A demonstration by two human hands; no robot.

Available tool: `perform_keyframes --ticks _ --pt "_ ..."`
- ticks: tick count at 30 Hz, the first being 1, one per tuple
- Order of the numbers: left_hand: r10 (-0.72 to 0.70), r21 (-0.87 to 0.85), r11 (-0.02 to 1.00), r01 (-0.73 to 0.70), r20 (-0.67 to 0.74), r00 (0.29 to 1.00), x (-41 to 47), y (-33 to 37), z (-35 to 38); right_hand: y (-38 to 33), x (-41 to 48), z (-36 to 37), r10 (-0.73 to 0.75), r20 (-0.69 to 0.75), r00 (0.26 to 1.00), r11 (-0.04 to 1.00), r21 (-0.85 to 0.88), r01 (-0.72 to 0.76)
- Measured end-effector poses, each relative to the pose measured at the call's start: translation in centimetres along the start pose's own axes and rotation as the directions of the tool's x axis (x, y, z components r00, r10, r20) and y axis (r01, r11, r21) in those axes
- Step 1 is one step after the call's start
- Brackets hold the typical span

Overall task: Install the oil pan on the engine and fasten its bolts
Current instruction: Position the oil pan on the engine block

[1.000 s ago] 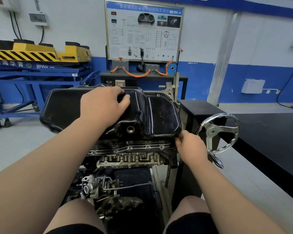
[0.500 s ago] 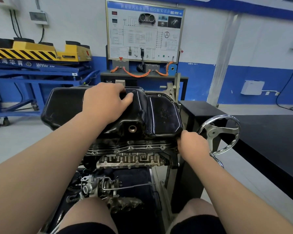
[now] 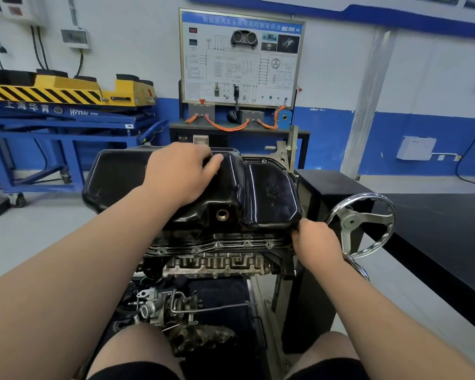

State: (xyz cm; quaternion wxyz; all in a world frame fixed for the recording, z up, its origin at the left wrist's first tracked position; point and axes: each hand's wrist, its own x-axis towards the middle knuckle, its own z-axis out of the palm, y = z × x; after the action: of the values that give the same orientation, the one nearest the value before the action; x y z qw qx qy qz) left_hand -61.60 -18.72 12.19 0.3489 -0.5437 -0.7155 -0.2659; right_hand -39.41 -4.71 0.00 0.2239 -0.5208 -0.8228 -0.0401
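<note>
since 1 s ago: almost no movement. both grips sit where they were on the pan, and the view has only drifted slightly.

oil pan (image 3: 269,193): glossy black pressed metal with rounded corners, a deep sump at its left and a shallower stepped section at its right. it lies on top of the engine (image 3: 217,261). a round, brass-toned threaded drain hole (image 3: 222,215) faces me in the near wall. cannot tell whether the pan is seated flush.

left grip (image 3: 180,174): palm down on the sump top, fingers bent over the far side, thumb laid out to the right.

right grip (image 3: 317,242): pinching the pan's near right corner lip.

below the pan runs the engine's grimy cast flange (image 3: 217,245), ribbed, with a row of small holes. a chrome spoked handwheel (image 3: 359,223) stands just right of the right grip, beside a matte black surface (image 3: 436,220).
</note>
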Motion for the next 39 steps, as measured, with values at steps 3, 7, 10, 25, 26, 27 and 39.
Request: perform_keyframes --ticks 3,7,10,25,26,27,39 --pt "0.017 -0.064 0.998 -0.013 0.064 0.998 -0.8 0.2 -0.4 -0.6 -0.4 -0.3 0.038 0.034 0.999 0.999 0.021 -0.039" --pt "0.114 -0.130 0.986 -0.104 0.072 0.991 -2.2 0.1 -1.7 -1.2 -0.4 -1.1 0.048 0.052 0.997 0.998 0.029 -0.050" --pt "0.105 -0.014 0.994 -0.108 -0.156 0.982 -5.6 0.2 -2.2 -1.2 -0.4 -1.4 0.045 0.072 0.996 0.998 0.028 -0.047" --pt "-0.070 -0.170 0.984 0.047 -0.135 0.988 -7.8 -0.4 -1.2 -1.6 0.9 -2.4 0.061 0.042 0.997 0.998 0.010 -0.062" --pt "-0.075 -0.174 0.983 0.051 -0.135 0.988 -7.1 -0.3 -1.3 -1.4 1.2 -2.4 0.055 0.035 0.998 0.998 0.025 -0.056" --pt "-0.073 -0.171 0.984 0.051 -0.130 0.989 -6.4 -0.1 -1.5 -1.2 1.3 -2.3 0.046 0.031 0.998 0.998 0.046 -0.047" --pt "-0.091 -0.215 0.973 0.078 -0.052 0.994 -3.2 0.2 -1.8 0.7 1.3 -2.5 -0.070 0.024 0.997 0.991 0.116 0.067"
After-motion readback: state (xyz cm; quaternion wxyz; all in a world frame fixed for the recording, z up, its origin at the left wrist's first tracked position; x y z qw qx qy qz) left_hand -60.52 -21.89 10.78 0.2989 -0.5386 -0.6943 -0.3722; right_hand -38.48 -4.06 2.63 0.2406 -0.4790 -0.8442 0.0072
